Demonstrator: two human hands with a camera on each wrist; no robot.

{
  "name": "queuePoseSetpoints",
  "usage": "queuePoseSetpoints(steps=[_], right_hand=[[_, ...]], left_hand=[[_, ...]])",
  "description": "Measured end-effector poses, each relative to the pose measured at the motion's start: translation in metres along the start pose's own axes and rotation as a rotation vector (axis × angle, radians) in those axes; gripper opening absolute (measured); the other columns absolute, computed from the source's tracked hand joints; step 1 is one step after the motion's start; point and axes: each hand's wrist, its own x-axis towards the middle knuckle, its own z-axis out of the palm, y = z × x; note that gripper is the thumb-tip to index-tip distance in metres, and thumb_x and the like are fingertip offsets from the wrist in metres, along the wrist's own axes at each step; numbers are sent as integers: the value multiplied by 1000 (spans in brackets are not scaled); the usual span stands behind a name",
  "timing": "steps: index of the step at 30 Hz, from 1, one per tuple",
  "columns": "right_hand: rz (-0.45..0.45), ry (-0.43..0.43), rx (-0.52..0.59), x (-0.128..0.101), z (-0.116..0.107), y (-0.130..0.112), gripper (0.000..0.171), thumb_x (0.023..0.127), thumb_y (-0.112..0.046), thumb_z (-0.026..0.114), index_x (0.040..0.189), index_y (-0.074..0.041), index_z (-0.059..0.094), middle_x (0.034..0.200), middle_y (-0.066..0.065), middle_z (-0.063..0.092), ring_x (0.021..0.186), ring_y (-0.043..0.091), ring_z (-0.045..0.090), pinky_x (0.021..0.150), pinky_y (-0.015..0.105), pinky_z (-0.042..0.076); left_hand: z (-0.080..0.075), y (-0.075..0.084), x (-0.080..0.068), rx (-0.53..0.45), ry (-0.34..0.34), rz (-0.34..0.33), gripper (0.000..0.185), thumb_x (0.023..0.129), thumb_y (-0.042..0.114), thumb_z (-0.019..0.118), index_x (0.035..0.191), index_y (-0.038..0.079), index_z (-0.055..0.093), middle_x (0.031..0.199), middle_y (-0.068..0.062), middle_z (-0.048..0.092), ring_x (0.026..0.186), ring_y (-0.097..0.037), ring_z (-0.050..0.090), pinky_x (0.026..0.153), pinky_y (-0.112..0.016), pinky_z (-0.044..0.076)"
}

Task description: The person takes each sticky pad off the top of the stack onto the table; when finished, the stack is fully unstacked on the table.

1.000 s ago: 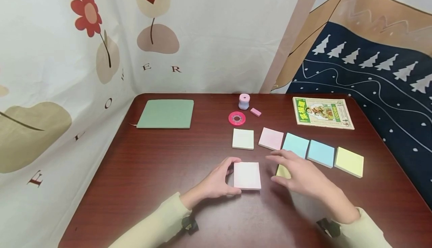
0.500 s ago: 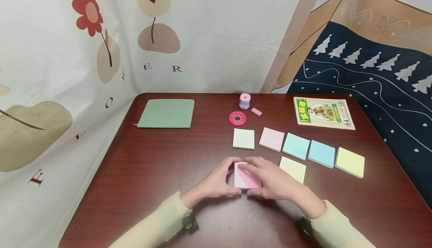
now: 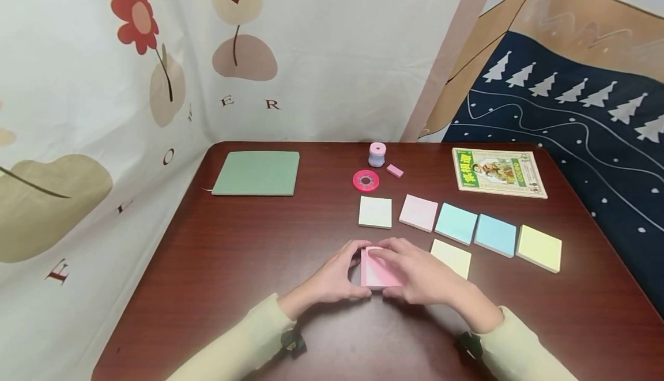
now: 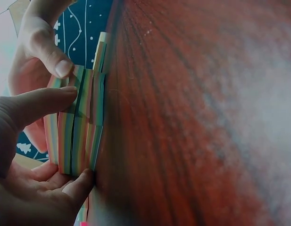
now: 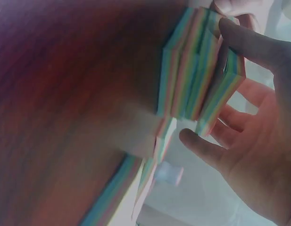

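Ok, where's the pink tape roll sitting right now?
In the head view the pink tape roll lies flat toward the table's far edge, just in front of the small lilac sharpener and behind the pale green sticky pad.

The pale wall cloth (image 3: pixel 104 110) with flower pictures carries scattered brown capital letters: F, L, O, E and R can be read. The green and yellow booklet (image 3: pixel 499 172) on the desk (image 3: pixel 233 254) has printing too small to read.
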Motion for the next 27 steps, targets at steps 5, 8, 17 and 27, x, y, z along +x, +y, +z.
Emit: queuePoseSetpoints(steps=[5, 8, 17, 27], right_hand=[[65, 33, 29, -18, -15, 7, 71, 75, -37, 84, 137, -19, 57, 131, 0, 53, 112, 16, 52, 90, 39, 52], [135, 79, 42, -36, -26, 16, 71, 74, -35, 86, 137, -20, 57, 132, 0, 53, 113, 17, 52, 87, 41, 51], [328, 188, -1, -105, -49, 58, 73, 68, -23, 90, 134, -11, 59, 128, 8, 54, 106, 24, 51, 81, 45, 48], [402, 144, -21, -142, -50, 87, 73, 64, -21, 92, 129, -7, 62, 123, 15, 57, 105, 33, 53, 82, 52, 47]], left_hand=[[1, 0, 1, -4, -3, -10, 84, 68, 3, 87, 138, 6, 42, 133, -4, 48, 126, -20, 50, 104, -26, 41], [1, 1, 1, 0, -2, -22, 82, 68, 2, 87, 137, 6, 44, 131, -4, 48, 125, -20, 51, 104, -25, 41], [2, 2, 1, 6, -1, -36, 82, 69, 1, 87, 138, 4, 43, 131, -4, 48, 125, -20, 52, 103, -24, 41], [2, 2, 2, 20, 2, -14, 81, 69, 3, 87, 137, 4, 43, 131, -4, 49, 125, -20, 51, 103, -25, 41]])
